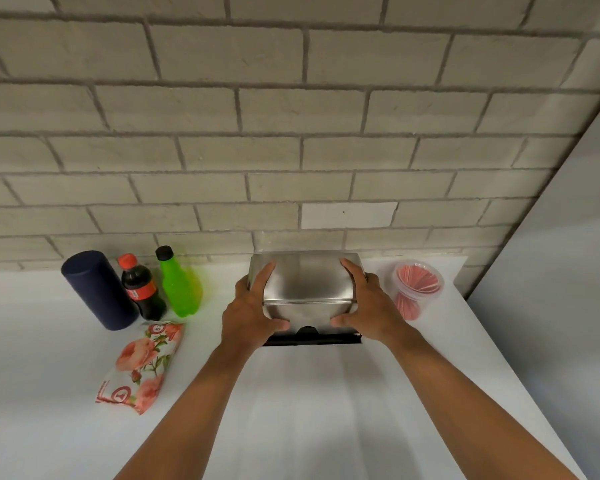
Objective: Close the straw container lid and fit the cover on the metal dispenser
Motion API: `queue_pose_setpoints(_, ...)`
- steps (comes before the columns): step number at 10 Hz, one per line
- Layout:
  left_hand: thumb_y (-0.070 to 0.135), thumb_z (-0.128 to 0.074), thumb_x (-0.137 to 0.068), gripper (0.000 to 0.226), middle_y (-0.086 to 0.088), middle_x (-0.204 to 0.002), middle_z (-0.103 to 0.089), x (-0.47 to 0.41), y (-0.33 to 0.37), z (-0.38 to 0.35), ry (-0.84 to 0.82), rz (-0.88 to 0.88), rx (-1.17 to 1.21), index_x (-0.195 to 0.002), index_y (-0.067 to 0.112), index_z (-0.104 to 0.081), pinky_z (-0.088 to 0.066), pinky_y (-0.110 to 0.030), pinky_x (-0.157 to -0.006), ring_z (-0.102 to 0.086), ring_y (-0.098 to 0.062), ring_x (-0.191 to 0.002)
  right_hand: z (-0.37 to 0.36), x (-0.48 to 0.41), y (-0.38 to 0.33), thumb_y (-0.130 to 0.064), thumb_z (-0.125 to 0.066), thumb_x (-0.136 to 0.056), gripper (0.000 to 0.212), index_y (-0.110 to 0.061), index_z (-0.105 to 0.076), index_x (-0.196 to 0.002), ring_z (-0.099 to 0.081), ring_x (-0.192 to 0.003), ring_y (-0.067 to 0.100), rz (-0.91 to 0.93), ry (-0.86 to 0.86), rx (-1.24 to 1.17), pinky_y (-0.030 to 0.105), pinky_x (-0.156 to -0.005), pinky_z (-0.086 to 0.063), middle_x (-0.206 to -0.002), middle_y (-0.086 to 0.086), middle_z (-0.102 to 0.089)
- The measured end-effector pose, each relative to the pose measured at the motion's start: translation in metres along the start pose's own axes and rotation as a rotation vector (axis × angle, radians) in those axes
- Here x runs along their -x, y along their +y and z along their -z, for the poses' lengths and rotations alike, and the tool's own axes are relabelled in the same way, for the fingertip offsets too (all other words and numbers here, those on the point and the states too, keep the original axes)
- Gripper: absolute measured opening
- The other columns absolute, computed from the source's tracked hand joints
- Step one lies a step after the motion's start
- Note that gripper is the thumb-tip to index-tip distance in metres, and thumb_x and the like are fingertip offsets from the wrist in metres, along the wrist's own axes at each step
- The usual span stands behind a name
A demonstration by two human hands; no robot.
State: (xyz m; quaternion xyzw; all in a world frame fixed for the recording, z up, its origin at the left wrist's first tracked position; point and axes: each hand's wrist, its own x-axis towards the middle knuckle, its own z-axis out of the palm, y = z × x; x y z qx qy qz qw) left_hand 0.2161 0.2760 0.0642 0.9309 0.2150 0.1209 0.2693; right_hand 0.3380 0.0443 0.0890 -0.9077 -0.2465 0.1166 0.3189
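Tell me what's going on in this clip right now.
A person grips the metal cover with both hands, the left hand and right hand on its two sides, holding it on the black-based dispenser against the brick wall. To the right, the clear straw container holds red straws; whether its lid is on is unclear. Two bottles, a dark cylinder and a floral packet sit to the left.

hands (309, 306) gripping metal dispenser (309, 285), white counter (309, 393)

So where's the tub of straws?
The tub of straws sits on the white counter, right of the metal dispenser, near the brick wall.
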Motion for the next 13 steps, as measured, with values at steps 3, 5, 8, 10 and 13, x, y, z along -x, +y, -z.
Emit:
queue_pose_setpoints(3,0.045,-0.096,-0.061,0.126,-0.003,-0.151,-0.041,-0.004,0.001,-0.004,0.01,0.007,0.006,-0.159,0.057,-0.018,-0.052,-0.034,-0.083,-0.068,-0.029,-0.104,0.0,-0.006,0.005,-0.024,-0.097,-0.072,0.128,-0.051,-0.013,-0.163,-0.064,-0.11,0.024,0.002,0.003,-0.005,0.042,-0.097,-0.059,-0.143,0.003,-0.039)
queue_pose_setpoints(5,0.044,-0.097,-0.061,0.127,-0.004,-0.151,-0.042,-0.003,0.001,-0.004,0.016,0.008,0.003,-0.16,0.056,-0.019,-0.056,-0.04,-0.086,-0.067,-0.03,-0.107,-0.001,-0.008,0.008,-0.022,-0.097,-0.072,0.128,-0.053,-0.012,-0.162,-0.064,-0.11,0.025,0.004,0.001,-0.016,0.043,-0.096,-0.059,-0.142,0.003,-0.039)
queue_pose_setpoints(8,0.04,-0.096,-0.064,0.125,-0.006,-0.149,-0.041,-0.002,0.003,0.0,-0.018,-0.008,0.019,-0.16,0.055,-0.017,-0.051,-0.034,-0.078,-0.061,-0.026,-0.095,0.0,-0.001,0.002,-0.023,-0.093,-0.077,0.124,-0.053,-0.008,-0.163,-0.065,-0.1,0.02,-0.013,0.001,0.041,0.034,-0.088,-0.057,-0.135,0.004,-0.042)
queue_pose_setpoints(10,0.043,-0.092,-0.069,0.128,-0.004,-0.161,-0.03,0.022,0.004,0.008,-0.102,0.007,0.09,-0.159,0.062,-0.004,-0.045,-0.031,-0.083,-0.062,-0.029,-0.119,0.005,0.04,-0.006,-0.023,-0.082,-0.086,0.115,-0.05,-0.002,-0.165,-0.066,-0.096,0.026,-0.056,-0.033,0.075,0.039,-0.081,-0.062,-0.13,0.008,-0.049)
queue_pose_setpoints(13,0.05,-0.087,-0.079,0.125,-0.002,-0.175,0.002,0.087,0.005,0.0,-0.201,0.046,0.058,-0.164,0.051,0.005,-0.049,-0.033,-0.097,-0.04,-0.026,-0.151,-0.008,0.119,-0.003,-0.037,-0.079,-0.091,0.106,-0.039,-0.006,-0.169,-0.057,-0.127,0.029,-0.112,-0.094,0.18,0.039,-0.103,-0.05,-0.141,0.011,-0.055)
